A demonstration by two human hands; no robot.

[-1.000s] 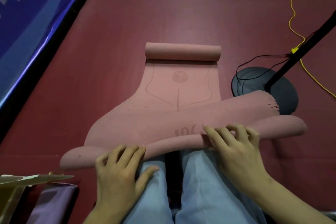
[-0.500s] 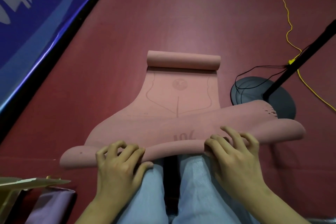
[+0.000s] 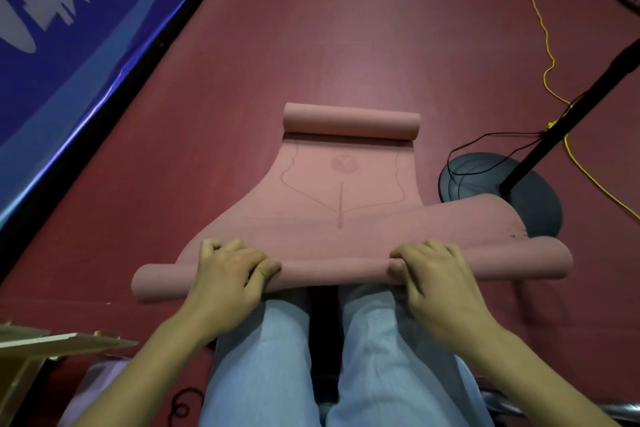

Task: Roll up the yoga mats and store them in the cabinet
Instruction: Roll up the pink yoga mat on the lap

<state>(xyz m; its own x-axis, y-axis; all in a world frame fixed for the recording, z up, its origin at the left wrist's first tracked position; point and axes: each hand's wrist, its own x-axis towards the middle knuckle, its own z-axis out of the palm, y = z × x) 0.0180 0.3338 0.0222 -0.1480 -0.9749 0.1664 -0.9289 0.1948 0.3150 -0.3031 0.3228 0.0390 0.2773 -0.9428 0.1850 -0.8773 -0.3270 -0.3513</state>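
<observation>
— Hands first: left hand (image 3: 230, 274) and right hand (image 3: 433, 272) both lie on the near roll of the pink yoga mat (image 3: 341, 215), fingers curled over its top, thumbs tucked against the near side. Well apart from each other, one over each knee.

— Mat's position?

— On the dark red floor (image 3: 311, 45), stretched away from the person. Near end is wound into a soft tube just in front of the knees, in pale blue trousers (image 3: 263, 357). Far end is curled into a second, tighter cylinder. Between the two rolls, a flat stretch shows faint printed outlines and a round emblem.

— Surface?

— Matte, foam-like, slightly grainy. The right edge of the near roll lifts in a loose flap with small dark specks.

— Surroundings?

— Round black stand base (image 3: 498, 194) just beside the mat's right side, with a slanted black pole and thin black wire looped on it. Kinked yellow cord (image 3: 547, 59) trails across the floor. Glossy blue banner (image 3: 69, 28) with white characters at left. Pale wooden board edge (image 3: 52, 341) at lower left.
</observation>
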